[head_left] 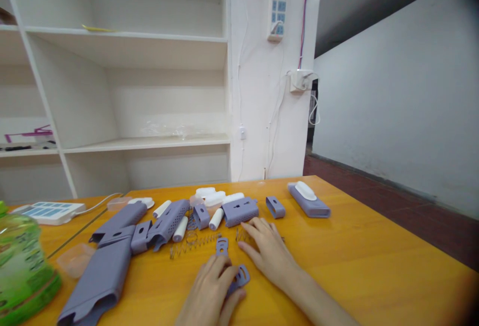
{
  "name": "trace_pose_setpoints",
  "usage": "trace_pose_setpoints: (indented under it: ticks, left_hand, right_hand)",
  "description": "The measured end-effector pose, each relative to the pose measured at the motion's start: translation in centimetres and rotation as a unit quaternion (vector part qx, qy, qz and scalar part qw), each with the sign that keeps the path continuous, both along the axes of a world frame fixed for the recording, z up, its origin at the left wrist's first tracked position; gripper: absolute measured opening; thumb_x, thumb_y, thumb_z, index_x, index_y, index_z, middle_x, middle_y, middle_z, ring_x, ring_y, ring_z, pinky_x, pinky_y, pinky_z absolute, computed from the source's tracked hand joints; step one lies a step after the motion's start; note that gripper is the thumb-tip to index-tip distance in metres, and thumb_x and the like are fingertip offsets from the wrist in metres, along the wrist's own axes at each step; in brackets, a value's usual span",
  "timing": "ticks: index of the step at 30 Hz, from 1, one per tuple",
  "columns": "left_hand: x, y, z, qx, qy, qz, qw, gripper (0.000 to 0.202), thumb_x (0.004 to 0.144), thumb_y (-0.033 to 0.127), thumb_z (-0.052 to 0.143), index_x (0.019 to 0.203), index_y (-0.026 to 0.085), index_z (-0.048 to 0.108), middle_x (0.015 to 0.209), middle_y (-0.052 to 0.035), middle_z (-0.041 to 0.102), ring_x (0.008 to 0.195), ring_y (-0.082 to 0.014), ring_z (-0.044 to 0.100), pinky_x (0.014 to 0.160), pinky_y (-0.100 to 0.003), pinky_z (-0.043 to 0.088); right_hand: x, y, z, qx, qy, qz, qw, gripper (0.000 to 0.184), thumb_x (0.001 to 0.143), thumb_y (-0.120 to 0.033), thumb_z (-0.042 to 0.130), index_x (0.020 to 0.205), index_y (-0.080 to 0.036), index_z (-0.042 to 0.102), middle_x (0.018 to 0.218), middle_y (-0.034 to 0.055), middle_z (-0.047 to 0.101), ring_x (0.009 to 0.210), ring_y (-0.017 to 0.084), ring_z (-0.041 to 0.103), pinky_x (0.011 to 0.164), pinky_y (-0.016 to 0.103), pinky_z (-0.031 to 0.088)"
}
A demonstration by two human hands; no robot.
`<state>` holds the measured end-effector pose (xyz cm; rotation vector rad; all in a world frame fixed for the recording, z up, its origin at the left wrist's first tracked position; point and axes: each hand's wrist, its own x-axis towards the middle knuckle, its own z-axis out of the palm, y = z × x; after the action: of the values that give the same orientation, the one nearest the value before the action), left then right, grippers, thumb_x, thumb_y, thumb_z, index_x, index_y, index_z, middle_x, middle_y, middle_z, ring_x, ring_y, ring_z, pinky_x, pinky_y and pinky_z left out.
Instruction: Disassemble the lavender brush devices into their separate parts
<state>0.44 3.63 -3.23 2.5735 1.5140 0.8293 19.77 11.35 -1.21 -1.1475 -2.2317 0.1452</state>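
My left hand (211, 291) rests low on the orange table (374, 266), its fingers curled round a small flat lavender plastic piece (241, 277). Another small lavender clip (222, 246) lies just beyond its fingertips. My right hand (267, 246) lies flat with fingers spread, its fingertips on a metal spring (241, 235) just in front of a perforated lavender block (240, 211). A long spring (194, 244) lies to the left of the clip.
Lavender housings (103, 271), white cylinders (180, 229) and small lavender brackets (276, 207) are scattered across the table. A lavender case with a white cap (309, 200) sits at the back right. A green bottle (20, 271) stands at the left, a power strip (48, 211) behind it. White shelves (127, 91) rise behind.
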Motion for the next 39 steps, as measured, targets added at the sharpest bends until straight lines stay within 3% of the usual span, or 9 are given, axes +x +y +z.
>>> trace_pose_setpoints:
  ticks: [4,10,16,22,27,30,32,34,39]
  left_hand:
    - [-1.1,0.5,-0.5,0.005,-0.011,0.027,1.000,0.024,0.092,0.024,0.054,0.110,0.027,0.070,0.111,-0.0082,0.072,0.101,-0.0267,0.068,0.091,-0.037,0.055]
    - [-2.2,0.9,-1.1,-0.023,-0.020,0.060,0.998,0.034,0.097,0.022,0.036,0.105,0.026,0.069,0.099,-0.0086,0.074,0.091,-0.0247,0.070,0.084,-0.034,0.054]
    - [-3.0,0.9,-1.7,-0.048,-0.013,0.088,0.995,0.036,0.096,0.023,0.037,0.114,0.026,0.068,0.099,-0.0089,0.074,0.093,-0.0249,0.071,0.084,-0.033,0.054]
    - [-3.7,0.6,0.2,-0.093,-0.141,0.101,0.981,0.031,0.096,0.031,0.041,0.111,0.020,0.067,0.095,-0.0098,0.075,0.086,-0.0243,0.072,0.074,-0.031,0.055]
    - [-3.1,0.6,1.5,-0.195,-0.410,0.097,0.886,0.032,0.091,0.050,0.053,0.101,0.019,0.055,0.075,-0.0038,0.072,0.058,-0.0195,0.067,0.056,-0.029,0.055]
    - [-2.3,0.6,1.5,-0.229,-0.529,0.045,0.816,0.038,0.086,0.053,0.062,0.101,0.021,0.050,0.081,-0.0036,0.074,0.065,-0.0196,0.070,0.065,-0.032,0.059]
    - [-1.9,0.4,1.3,-0.238,-0.556,0.001,0.796,0.038,0.086,0.052,0.064,0.104,0.021,0.051,0.088,-0.0056,0.075,0.076,-0.0203,0.071,0.074,-0.033,0.059]
    - [-1.7,0.3,1.2,-0.230,-0.543,-0.022,0.807,0.036,0.089,0.049,0.062,0.108,0.020,0.055,0.097,-0.0080,0.076,0.083,-0.0210,0.072,0.078,-0.033,0.059]
    - [-2.0,0.2,1.1,-0.163,-0.433,-0.006,0.887,0.033,0.096,0.042,0.054,0.118,0.019,0.062,0.107,-0.0095,0.076,0.091,-0.0222,0.073,0.076,-0.027,0.058]
  right_hand:
    - [-0.2,0.1,0.0,0.001,0.001,0.002,1.000,0.040,0.094,-0.032,0.062,0.134,-0.027,0.058,0.116,0.0076,0.062,0.109,0.029,0.055,0.094,0.042,0.044]
    - [-0.5,-0.6,0.1,-0.007,0.019,0.032,0.999,0.015,0.094,-0.024,0.061,0.108,-0.024,0.065,0.108,0.0054,0.062,0.105,0.027,0.056,0.092,0.039,0.044]
    - [-0.6,-1.2,0.1,-0.059,0.084,0.057,0.993,0.023,0.097,-0.021,0.051,0.119,-0.023,0.060,0.109,0.0058,0.064,0.098,0.022,0.061,0.088,0.034,0.047]
    - [-1.5,-2.6,0.7,-0.089,0.097,0.070,0.989,0.033,0.097,-0.030,0.052,0.129,-0.026,0.058,0.099,0.0031,0.067,0.086,0.019,0.062,0.081,0.031,0.047]
    - [-3.0,-4.7,1.2,-0.118,0.069,0.083,0.987,0.016,0.095,-0.035,0.054,0.100,-0.024,0.065,0.077,-0.0010,0.064,0.069,0.016,0.058,0.063,0.027,0.040]
    - [-3.6,-5.2,1.2,-0.143,0.075,0.095,0.982,0.014,0.094,-0.033,0.055,0.089,-0.023,0.062,0.080,-0.0007,0.065,0.071,0.015,0.059,0.062,0.025,0.037]
    - [-3.7,-5.2,1.2,-0.151,0.083,0.093,0.981,0.014,0.095,-0.032,0.054,0.088,-0.023,0.062,0.082,-0.0005,0.065,0.073,0.016,0.058,0.063,0.025,0.037]
    - [-3.7,-5.0,1.1,-0.152,0.090,0.088,0.980,0.013,0.095,-0.031,0.055,0.087,-0.022,0.061,0.081,-0.0008,0.064,0.073,0.016,0.058,0.063,0.025,0.037]
    - [-3.8,-5.0,0.9,-0.134,0.092,0.080,0.983,0.011,0.093,-0.031,0.057,0.086,-0.022,0.058,0.078,-0.0016,0.061,0.069,0.015,0.055,0.061,0.026,0.036]
